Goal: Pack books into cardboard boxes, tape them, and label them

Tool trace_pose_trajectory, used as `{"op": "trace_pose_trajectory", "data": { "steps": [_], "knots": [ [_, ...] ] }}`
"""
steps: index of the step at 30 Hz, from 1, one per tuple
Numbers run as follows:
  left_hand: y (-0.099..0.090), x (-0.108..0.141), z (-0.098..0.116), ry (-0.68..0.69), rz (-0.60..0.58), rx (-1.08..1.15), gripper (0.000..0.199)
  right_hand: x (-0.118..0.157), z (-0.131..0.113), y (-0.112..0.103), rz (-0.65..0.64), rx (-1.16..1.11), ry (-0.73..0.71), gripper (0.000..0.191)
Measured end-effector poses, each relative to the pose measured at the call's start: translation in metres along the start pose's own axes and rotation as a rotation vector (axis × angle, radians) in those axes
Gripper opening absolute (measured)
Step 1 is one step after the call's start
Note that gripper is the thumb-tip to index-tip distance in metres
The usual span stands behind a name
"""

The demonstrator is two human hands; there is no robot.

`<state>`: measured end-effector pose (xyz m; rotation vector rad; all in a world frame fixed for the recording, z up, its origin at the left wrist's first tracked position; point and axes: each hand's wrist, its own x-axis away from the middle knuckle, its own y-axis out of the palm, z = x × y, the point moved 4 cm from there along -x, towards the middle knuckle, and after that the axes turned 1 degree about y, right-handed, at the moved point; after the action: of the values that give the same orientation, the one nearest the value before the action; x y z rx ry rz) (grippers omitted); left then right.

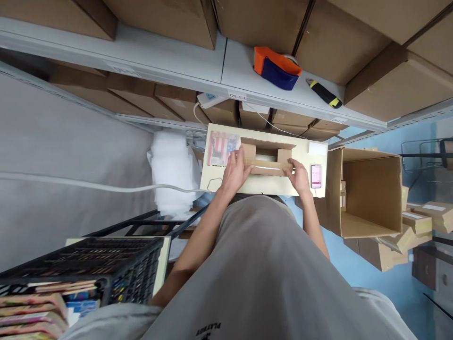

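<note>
A small brown cardboard box lies on the pale yellow table, its long flaps raised and its end flaps folded inward with a gap between them. My left hand grips the near left corner, fingers and thumb pinching the cardboard. At the near right corner, my right hand pinches the same near flap, with the thumb on the near side. A shiny strip along that flap looks like tape. Just left of my left hand is a flat packet with a flag-like print. A phone with a lit screen lies right of my right hand.
A large open carton stands right of the table, near several smaller boxes. Shelves above hold cartons, an orange and blue tape dispenser and a box cutter. White wrapping and a black crate are at left.
</note>
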<state>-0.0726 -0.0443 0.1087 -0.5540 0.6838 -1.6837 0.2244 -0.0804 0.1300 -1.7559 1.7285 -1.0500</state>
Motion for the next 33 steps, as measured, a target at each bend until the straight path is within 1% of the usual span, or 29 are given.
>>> {"op": "trace_pose_trajectory", "data": {
  "steps": [1, 3, 5, 7, 9, 12, 15, 18, 20, 21, 22, 24, 26, 30, 33],
  "knots": [
    [0.000, -0.005, 0.001, 0.008, 0.051, -0.009, 0.091, -0.002, 0.002, 0.001, 0.039, 0.009, 0.039, 0.060],
    [-0.001, -0.015, 0.006, 0.067, 0.091, -0.009, 0.095, -0.004, 0.004, 0.004, 0.102, 0.025, 0.090, 0.078],
    [-0.002, -0.024, 0.010, 0.118, 0.088, 0.006, 0.090, -0.003, 0.004, 0.005, 0.137, 0.021, 0.080, 0.091],
    [-0.005, -0.028, 0.009, 0.110, 0.094, 0.022, 0.082, -0.001, 0.004, 0.004, 0.146, 0.006, 0.034, 0.094],
    [-0.006, -0.029, 0.003, 0.069, 0.100, 0.034, 0.068, 0.000, 0.005, 0.003, 0.134, 0.008, -0.016, 0.089],
    [0.000, -0.026, -0.010, -0.013, 0.096, 0.039, 0.046, -0.002, 0.009, 0.005, 0.089, 0.036, -0.060, 0.066],
    [0.010, -0.027, -0.022, -0.101, 0.124, 0.109, 0.041, -0.009, 0.012, 0.012, 0.077, 0.010, -0.067, 0.049],
    [0.020, -0.034, -0.028, -0.195, 0.186, 0.236, 0.031, -0.018, 0.010, 0.021, 0.106, -0.085, -0.026, 0.041],
    [0.024, -0.039, -0.029, -0.251, 0.226, 0.274, 0.021, -0.024, 0.009, 0.026, 0.115, -0.126, 0.038, 0.037],
    [0.026, -0.040, -0.029, -0.276, 0.240, 0.279, 0.020, -0.026, 0.009, 0.027, 0.108, -0.136, 0.072, 0.036],
    [0.027, -0.041, -0.028, -0.298, 0.250, 0.283, 0.021, -0.028, 0.009, 0.028, 0.093, -0.140, 0.099, 0.035],
    [0.029, -0.039, -0.027, -0.322, 0.262, 0.300, 0.033, -0.028, 0.011, 0.026, 0.066, -0.145, 0.118, 0.032],
    [0.031, -0.031, -0.023, -0.300, 0.257, 0.318, 0.043, -0.025, 0.014, 0.018, 0.071, -0.146, 0.098, 0.030],
    [0.039, -0.012, -0.013, -0.248, 0.203, 0.271, 0.042, -0.018, 0.025, 0.002, 0.097, -0.116, 0.052, 0.030],
    [0.048, -0.007, -0.007, -0.240, 0.198, 0.187, 0.048, -0.019, 0.033, 0.001, 0.090, -0.090, 0.065, 0.031]
  ]
}}
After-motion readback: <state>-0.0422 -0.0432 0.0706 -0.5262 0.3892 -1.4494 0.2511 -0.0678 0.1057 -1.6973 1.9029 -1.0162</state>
